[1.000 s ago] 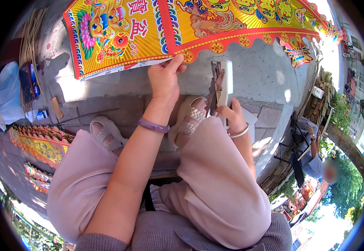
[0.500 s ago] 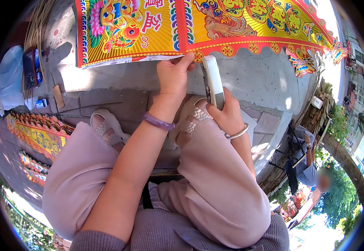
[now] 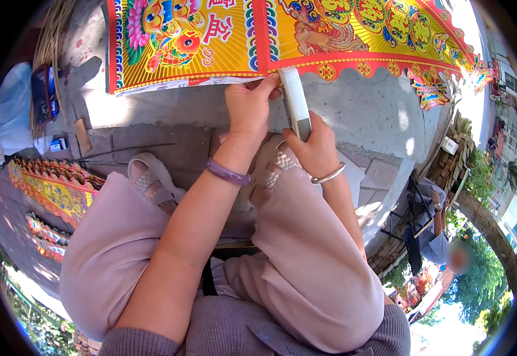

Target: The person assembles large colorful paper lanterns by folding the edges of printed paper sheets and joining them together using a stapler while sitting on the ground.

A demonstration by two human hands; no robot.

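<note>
A large printed paper panel (image 3: 223, 53), yellow with red borders, lies across the far side with its scalloped edge toward me. My left hand (image 3: 248, 107) pinches that near edge where a red vertical band meets the border. My right hand (image 3: 313, 139) is wrapped round a white and grey stapler (image 3: 296, 101). The stapler's far end meets the panel's edge, right beside my left fingertips. Its jaws are hidden, so I cannot tell whether they are pressed together.
More decorated paper pieces (image 3: 62, 193) lie on the paving at left. Beyond them are a pale blue plastic bag (image 3: 10, 113), a dark tray (image 3: 43, 95), a small blue box (image 3: 58, 145) and thin sticks (image 3: 48, 41). A person (image 3: 436, 219) sits at far right near stacked bricks.
My right hand has moved the stapler left and slightly away from me, bringing its tip onto the panel's edge. My left hand keeps its pinch, shifted very slightly right.
</note>
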